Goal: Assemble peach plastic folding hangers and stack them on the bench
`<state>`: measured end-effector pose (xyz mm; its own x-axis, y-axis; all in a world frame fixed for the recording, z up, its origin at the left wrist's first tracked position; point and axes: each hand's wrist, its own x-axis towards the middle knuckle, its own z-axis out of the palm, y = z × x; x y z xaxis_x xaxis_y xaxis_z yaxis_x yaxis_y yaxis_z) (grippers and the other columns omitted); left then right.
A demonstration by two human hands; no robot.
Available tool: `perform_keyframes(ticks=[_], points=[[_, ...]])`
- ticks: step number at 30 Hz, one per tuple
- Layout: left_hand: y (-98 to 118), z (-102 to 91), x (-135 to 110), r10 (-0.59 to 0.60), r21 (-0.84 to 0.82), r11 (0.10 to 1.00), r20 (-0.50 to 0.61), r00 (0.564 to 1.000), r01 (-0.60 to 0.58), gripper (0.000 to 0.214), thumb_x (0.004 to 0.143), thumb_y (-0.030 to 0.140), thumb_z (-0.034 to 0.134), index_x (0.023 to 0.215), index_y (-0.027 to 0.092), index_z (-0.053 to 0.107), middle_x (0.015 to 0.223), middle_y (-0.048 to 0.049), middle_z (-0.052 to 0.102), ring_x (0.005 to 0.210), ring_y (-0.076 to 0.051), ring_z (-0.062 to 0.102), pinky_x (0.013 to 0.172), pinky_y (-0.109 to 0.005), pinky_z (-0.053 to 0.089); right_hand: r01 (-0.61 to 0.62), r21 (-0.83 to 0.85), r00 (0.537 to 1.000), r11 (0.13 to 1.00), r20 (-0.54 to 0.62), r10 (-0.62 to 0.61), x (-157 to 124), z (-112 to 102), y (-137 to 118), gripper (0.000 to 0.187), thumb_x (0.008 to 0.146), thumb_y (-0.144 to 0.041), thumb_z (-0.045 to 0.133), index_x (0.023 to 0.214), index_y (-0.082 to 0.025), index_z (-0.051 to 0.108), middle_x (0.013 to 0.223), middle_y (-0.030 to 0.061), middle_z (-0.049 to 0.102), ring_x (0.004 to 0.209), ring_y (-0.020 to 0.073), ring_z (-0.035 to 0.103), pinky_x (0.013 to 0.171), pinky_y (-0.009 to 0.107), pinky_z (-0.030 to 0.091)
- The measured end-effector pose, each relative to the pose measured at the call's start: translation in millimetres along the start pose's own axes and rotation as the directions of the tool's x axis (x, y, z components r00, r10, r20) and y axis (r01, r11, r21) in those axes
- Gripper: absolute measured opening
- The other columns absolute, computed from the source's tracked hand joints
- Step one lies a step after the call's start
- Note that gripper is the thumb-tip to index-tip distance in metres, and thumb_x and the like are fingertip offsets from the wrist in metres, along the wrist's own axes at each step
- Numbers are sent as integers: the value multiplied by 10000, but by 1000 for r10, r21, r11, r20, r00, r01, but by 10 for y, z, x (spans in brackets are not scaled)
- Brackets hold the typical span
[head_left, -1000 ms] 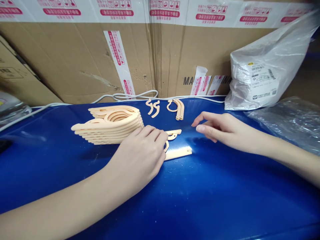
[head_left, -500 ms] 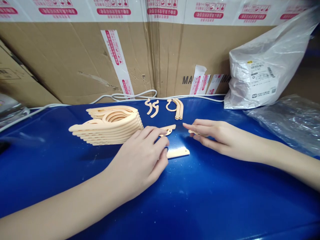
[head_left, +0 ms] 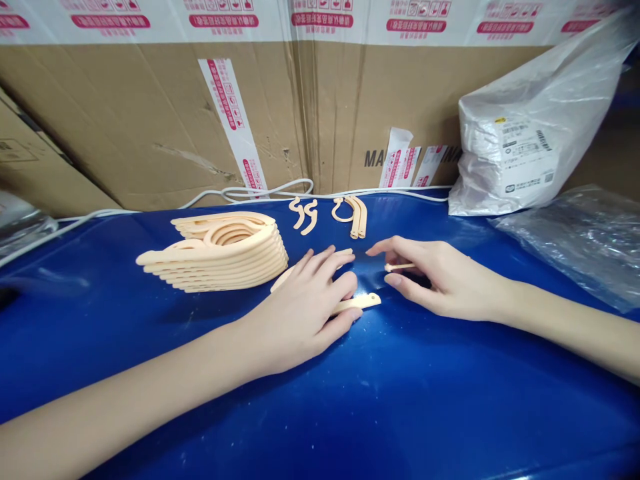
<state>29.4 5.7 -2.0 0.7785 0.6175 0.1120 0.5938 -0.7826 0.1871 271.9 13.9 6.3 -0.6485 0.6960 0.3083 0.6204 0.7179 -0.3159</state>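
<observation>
My left hand [head_left: 305,307] lies on a peach plastic hanger piece [head_left: 361,303] on the blue table [head_left: 400,400], fingers curled over it and pressing it down. Only the piece's right end and a bit at the wrist side show. My right hand [head_left: 435,277] pinches a small thin peach part [head_left: 399,267] between thumb and fingers, just right of the left hand. A stack of several peach hanger bodies [head_left: 220,250] sits to the left of both hands.
Two small peach hooks [head_left: 304,213] and a bundle of curved peach parts [head_left: 354,215] lie at the back. White cables [head_left: 260,193] run along large cardboard boxes [head_left: 200,113]. A white plastic bag [head_left: 525,147] and a clear bag [head_left: 580,240] are at the right.
My left hand slid right and flattened over the hanger piece. My right hand drew in toward it and picked up a small thin part.
</observation>
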Motion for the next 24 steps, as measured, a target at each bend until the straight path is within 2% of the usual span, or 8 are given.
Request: perform_keyframes(ticks=[4, 7, 8, 10, 12, 15, 18, 24], points=[[-19, 13, -15, -9, -36, 999, -29, 1000, 8, 242, 1011, 405, 353, 980, 208, 490, 1496, -103, 394, 1428, -298, 292, 1152, -572, 267, 81, -115, 997, 990, 19, -79, 15, 20, 31, 213, 921, -121, 420, 1079, -128, 563, 1036, 110, 633, 932, 200, 620, 804, 322, 513], [-27, 5, -18, -27, -85, 996, -48, 998, 23, 225, 1008, 407, 374, 963, 210, 474, 1473, -102, 425, 1408, -271, 329, 1149, -554, 284, 156, -193, 988, 969, 33, -153, 34, 29, 46, 285, 974, -127, 348, 1143, -130, 578, 1157, 133, 608, 1062, 212, 591, 889, 338, 491], [-28, 2, -18, -31, -105, 994, -52, 998, 25, 226, 1009, 403, 373, 941, 209, 469, 1446, -101, 455, 1396, -262, 348, 1149, -547, 289, 157, -218, 988, 963, 40, -152, 37, 28, 43, 305, 992, -154, 340, 1194, -142, 567, 1163, 127, 614, 1053, 209, 603, 871, 332, 497], [-29, -3, -17, -34, -137, 990, -61, 998, 25, 229, 1013, 383, 366, 900, 205, 456, 1374, -106, 517, 1364, -251, 392, 1145, -538, 300, 127, -270, 992, 954, 60, -115, 35, 24, 23, 329, 1010, -210, 341, 1275, -183, 532, 1092, 97, 654, 915, 195, 657, 735, 303, 515], [-32, -2, -13, -37, -142, 990, -71, 997, 27, 225, 1011, 361, 375, 870, 200, 446, 1349, -124, 533, 1349, -262, 411, 1140, -545, 306, 85, -292, 995, 953, 65, -69, 27, 20, -17, 320, 1013, -248, 347, 1281, -208, 516, 1023, 68, 689, 779, 182, 681, 606, 274, 483], [-36, 7, -1, -47, -117, 992, -86, 995, 36, 235, 998, 338, 408, 818, 191, 442, 1373, -160, 507, 1342, -294, 416, 1124, -555, 329, -21, -226, 997, 974, 74, 38, 18, 16, -99, 283, 1008, -301, 347, 1217, -184, 497, 892, 43, 718, 651, 172, 672, 539, 261, 435], [-34, 13, 6, -40, -97, 995, -110, 993, 29, 234, 996, 311, 409, 809, 181, 463, 1346, -173, 520, 1309, -297, 450, 1092, -529, 386, -117, -129, 979, 985, 152, 137, 28, 6, -168, 273, 1002, -334, 320, 1162, -173, 471, 733, 11, 669, 577, 167, 622, 536, 266, 407], [-17, 18, 0, -6, -49, 999, -149, 989, -2, 177, 1004, 278, 387, 894, 187, 491, 1318, -131, 549, 1300, -272, 470, 1082, -518, 409, -117, -48, 965, 992, 232, 125, 62, -37, -196, 236, 989, -300, 320, 835, -212, 475, 656, -17, 563, 532, 133, 516, 529, 261, 328]])
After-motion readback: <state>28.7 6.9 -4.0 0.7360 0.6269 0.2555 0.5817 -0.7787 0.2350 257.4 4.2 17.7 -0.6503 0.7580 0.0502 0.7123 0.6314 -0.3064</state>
